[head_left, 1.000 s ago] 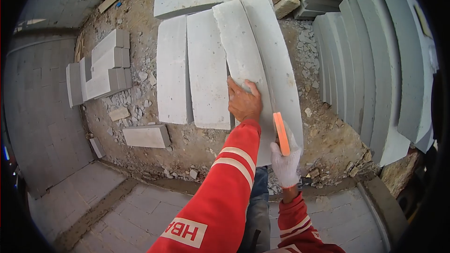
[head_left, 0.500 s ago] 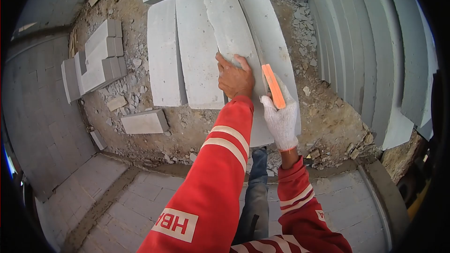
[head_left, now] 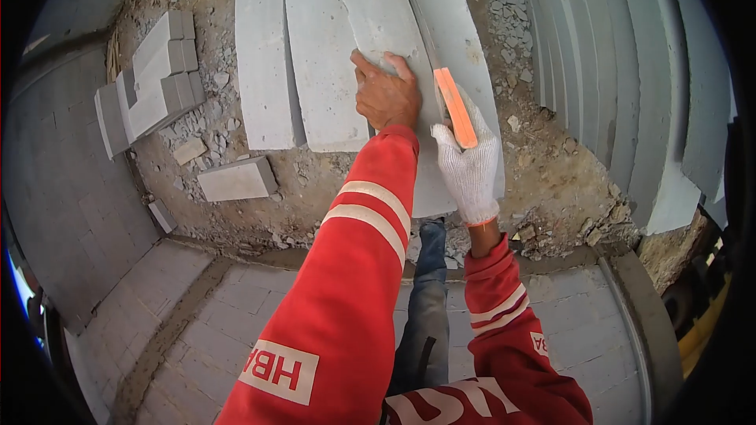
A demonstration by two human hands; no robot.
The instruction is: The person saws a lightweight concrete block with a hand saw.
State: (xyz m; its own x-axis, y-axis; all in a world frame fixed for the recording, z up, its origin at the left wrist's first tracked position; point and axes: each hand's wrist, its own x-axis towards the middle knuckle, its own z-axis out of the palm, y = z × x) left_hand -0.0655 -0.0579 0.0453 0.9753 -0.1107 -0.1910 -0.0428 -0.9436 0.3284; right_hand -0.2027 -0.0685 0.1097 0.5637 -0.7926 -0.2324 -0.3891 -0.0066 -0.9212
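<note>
My bare left hand (head_left: 387,91) presses on a pale grey block (head_left: 378,12), its thumb and fingers spread near the block's lower end. My right hand (head_left: 470,159), in a white knitted glove, is wrapped round the orange handle (head_left: 455,109) of a tool. The tool's thin blade runs up along the right edge of that block, beside a wider pale slab (head_left: 449,20). Two more pale blocks, one on the far left (head_left: 266,63) and one in the middle (head_left: 319,55), lie side by side left of my left hand.
Curved grey slabs (head_left: 591,63) stand stacked at the right. Cut blocks (head_left: 161,79) lie at the left, and a single block (head_left: 236,179) rests on rubble-strewn ground. Grey paving (head_left: 244,315) and my leg (head_left: 425,307) are below.
The blocks and both hands appear higher in the view. My left hand still presses the block, and my right hand still holds the orange handle.
</note>
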